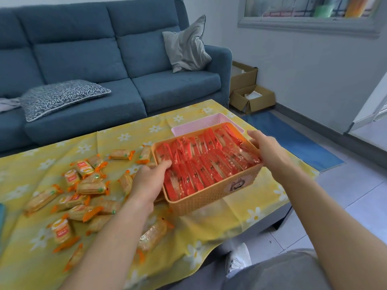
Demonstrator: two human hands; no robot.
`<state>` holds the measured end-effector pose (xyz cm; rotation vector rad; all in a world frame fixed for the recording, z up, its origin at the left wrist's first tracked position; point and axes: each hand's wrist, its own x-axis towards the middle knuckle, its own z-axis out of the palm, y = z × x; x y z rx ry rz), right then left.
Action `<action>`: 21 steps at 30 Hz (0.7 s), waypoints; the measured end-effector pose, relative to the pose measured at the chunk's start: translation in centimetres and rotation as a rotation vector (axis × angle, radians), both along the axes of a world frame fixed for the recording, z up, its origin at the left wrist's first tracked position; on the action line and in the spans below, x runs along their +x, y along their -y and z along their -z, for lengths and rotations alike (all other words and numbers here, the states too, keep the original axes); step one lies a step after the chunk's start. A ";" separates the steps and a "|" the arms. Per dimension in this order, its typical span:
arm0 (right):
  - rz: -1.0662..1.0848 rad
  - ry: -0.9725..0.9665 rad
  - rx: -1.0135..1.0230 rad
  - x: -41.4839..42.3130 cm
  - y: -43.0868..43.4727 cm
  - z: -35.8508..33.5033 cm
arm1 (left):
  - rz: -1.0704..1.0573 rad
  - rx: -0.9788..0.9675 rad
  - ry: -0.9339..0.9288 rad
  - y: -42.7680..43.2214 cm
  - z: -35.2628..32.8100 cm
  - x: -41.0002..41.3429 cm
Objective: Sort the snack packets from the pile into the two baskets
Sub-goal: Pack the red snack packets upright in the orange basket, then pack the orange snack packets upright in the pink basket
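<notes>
Hands: left hand and right hand curl over opposite rims of orange perforated plastic basket | full of red foil snack packets, near right edge of tabletop | two-handed grip likely keeps the load level.

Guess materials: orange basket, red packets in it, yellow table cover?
Orange basket: looks like moulded plastic, matte; regular perforated weave-pattern wall. Red packets: thin glossy film, probably plastic; glare and crinkles. Yellow table cover: likely fabric, possibly thin vinyl; soft folds, creases, little sheen.
</notes>
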<state>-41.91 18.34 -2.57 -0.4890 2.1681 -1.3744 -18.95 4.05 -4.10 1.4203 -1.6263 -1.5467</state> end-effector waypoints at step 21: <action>-0.504 -0.956 0.829 6.2 14.5 3.8 | -0.409 0.083 -0.301 14.8 -4.3 2.5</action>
